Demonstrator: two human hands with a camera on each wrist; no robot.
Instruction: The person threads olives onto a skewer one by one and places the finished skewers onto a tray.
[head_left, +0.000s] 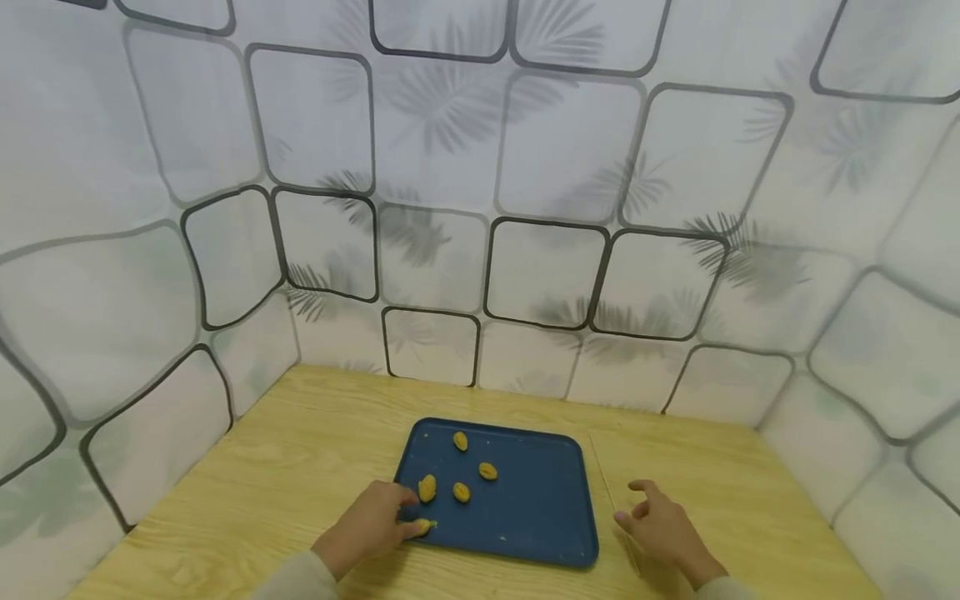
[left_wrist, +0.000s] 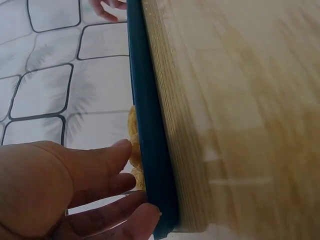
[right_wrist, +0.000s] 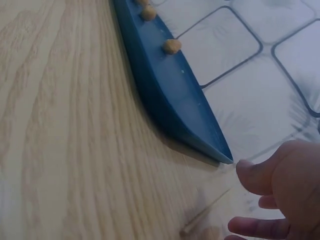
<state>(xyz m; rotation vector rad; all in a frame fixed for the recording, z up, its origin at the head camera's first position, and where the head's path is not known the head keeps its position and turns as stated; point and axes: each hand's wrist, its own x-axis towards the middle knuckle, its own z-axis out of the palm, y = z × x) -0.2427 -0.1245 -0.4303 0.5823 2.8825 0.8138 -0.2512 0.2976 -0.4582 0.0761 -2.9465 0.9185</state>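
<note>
In the head view, a dark blue tray [head_left: 517, 508] holds several small yellow-brown oval pieces, some with a crease along the middle. My left hand [head_left: 371, 525] reaches over its near left corner. There the thumb tip is right at one yellow-brown piece [head_left: 423, 527], the index finger apart from the thumb and close to another piece [head_left: 427, 488]. The left wrist view shows the thumb [left_wrist: 105, 160] beside the pieces and the other fingers at the tray's rim. My right hand [head_left: 663, 529] hovers right of the tray, fingers loosely bent, close over a thin stick [head_left: 606, 487].
The tray lies on a light wood-grain table [head_left: 300, 450]. Three more pieces sit farther in, one of them near the back rim [head_left: 461, 441]. A pale curtain [head_left: 435, 167] with dark rounded squares and leaf prints encloses the table at the back and sides.
</note>
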